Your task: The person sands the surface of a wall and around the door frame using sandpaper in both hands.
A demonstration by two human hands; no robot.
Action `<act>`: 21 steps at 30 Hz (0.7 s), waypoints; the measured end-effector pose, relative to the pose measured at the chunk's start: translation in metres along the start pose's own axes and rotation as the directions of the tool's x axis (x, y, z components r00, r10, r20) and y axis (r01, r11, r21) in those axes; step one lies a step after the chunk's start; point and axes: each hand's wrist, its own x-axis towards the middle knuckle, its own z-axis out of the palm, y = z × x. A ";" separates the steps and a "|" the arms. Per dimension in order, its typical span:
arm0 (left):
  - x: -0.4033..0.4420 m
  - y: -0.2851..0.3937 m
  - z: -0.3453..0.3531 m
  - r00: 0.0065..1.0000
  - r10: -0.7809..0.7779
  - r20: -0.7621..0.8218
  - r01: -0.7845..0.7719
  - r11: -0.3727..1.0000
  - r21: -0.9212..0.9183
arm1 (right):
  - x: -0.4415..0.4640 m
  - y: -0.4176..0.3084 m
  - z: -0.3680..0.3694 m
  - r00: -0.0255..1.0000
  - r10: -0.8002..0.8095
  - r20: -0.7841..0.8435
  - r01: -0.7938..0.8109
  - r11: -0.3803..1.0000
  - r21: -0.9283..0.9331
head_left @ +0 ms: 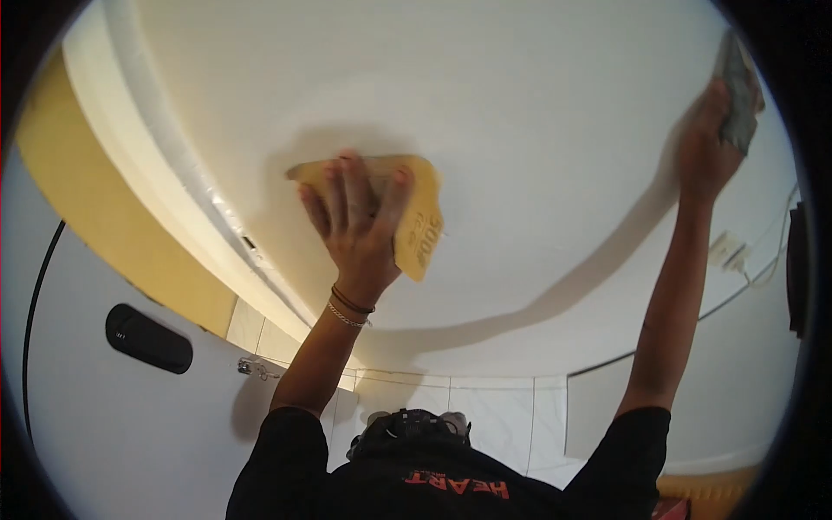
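My left hand (355, 212) lies against the white wall (520, 173), its fingers spread over a yellow sheet of sandpaper (422, 230) with dark printing on it. The sheet is pressed between the palm side and the wall, one corner hanging below the hand. At the upper right, my right hand (706, 143) is raised and wrapped round a grey cloth-like piece (739, 100). Part of that hand's fingers is hidden behind the grey piece.
On the left are a yellow wall band (130, 217), a light door panel with a black oblong fitting (149, 338), and keys (257, 369) in a lock. A socket with a plug (731, 253) and cable is at right. White tiles (490, 403) cover the floor.
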 end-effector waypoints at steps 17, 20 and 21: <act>0.132 -0.064 -0.019 0.731 -0.592 -0.338 0.410 0.778 -0.476 | -0.006 -0.018 0.004 0.989 0.141 0.033 -0.138 0.987 -0.086; 0.128 -0.022 -0.030 0.964 -0.238 -0.116 0.220 0.964 -0.149 | -0.011 -0.015 0.003 0.986 0.161 0.042 -0.156 0.984 -0.089; 0.123 -0.010 -0.020 0.974 -0.168 -0.153 0.149 0.980 -0.128 | -0.011 -0.014 0.004 0.984 0.172 0.052 -0.167 0.981 -0.094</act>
